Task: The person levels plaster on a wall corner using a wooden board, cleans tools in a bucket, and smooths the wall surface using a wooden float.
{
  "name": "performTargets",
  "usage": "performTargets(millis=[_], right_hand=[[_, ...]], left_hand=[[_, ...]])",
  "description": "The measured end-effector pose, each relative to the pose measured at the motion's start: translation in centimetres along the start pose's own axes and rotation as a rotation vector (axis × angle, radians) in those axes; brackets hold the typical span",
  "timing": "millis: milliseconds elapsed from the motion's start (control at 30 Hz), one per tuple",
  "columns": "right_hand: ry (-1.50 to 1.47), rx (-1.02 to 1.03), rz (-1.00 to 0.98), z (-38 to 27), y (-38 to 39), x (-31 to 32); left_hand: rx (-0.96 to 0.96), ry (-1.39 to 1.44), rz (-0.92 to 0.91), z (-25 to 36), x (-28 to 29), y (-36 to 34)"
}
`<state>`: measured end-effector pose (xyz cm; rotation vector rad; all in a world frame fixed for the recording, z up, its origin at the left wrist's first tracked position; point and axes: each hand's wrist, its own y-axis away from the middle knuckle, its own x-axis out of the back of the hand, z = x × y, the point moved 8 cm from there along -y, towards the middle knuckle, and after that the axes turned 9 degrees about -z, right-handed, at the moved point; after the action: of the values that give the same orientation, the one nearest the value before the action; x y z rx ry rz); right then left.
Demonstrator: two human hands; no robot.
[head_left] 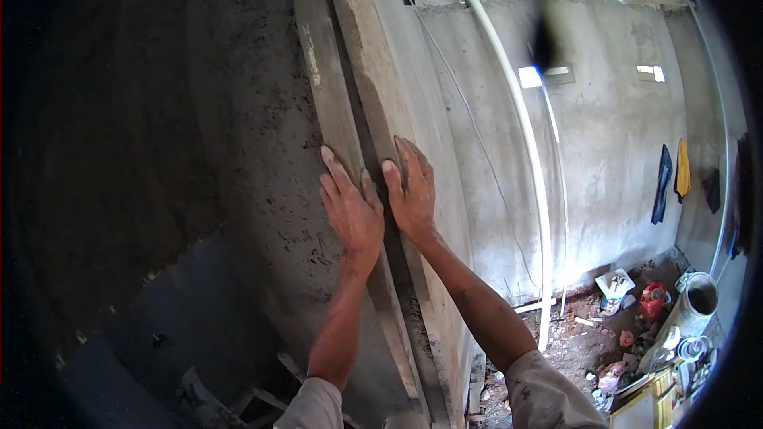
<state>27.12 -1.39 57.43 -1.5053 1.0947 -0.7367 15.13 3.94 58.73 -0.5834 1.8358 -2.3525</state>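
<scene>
With thumbs spread from fingers, your left hand (355, 218) contacts the narrow wooden batten (330, 91) and your right hand (415, 200) the plank (367, 56), both along the plastered wall (254, 167); uneven pressure could misalign either.

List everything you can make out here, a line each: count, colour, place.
Left board: one, greyish, upright, centre
Right board: one, grey-brown, beside it across a narrow gap
Rough wall: one, dark grey, left
Smoother wall: one, pale grey, right background
Long pole: one, white, right of centre
Hanging cloths: at least three, blue, yellow, dark, far right
Red bucket: one, red, lower right
Cylindrical container: one, grey, right of that bucket
Rubble: uncounted, mixed, lower right
Sleeves: two, pale grey, lower edge
Left hand: one, bare, on left board
Right hand: one, bare, on right board
</scene>
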Motion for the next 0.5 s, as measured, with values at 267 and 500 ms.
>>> performTargets(millis=[267,500], right_hand=[[-0.045,-0.054,-0.049,-0.2,0.7,0.0],[-0.042,-0.006,-0.014,0.7,0.9,0.0]], left_hand=[[-0.157,-0.109,0.153,3.8,4.9,-16.3],[-0.156,-0.066,0.161,3.5,3.9,-15.8]])
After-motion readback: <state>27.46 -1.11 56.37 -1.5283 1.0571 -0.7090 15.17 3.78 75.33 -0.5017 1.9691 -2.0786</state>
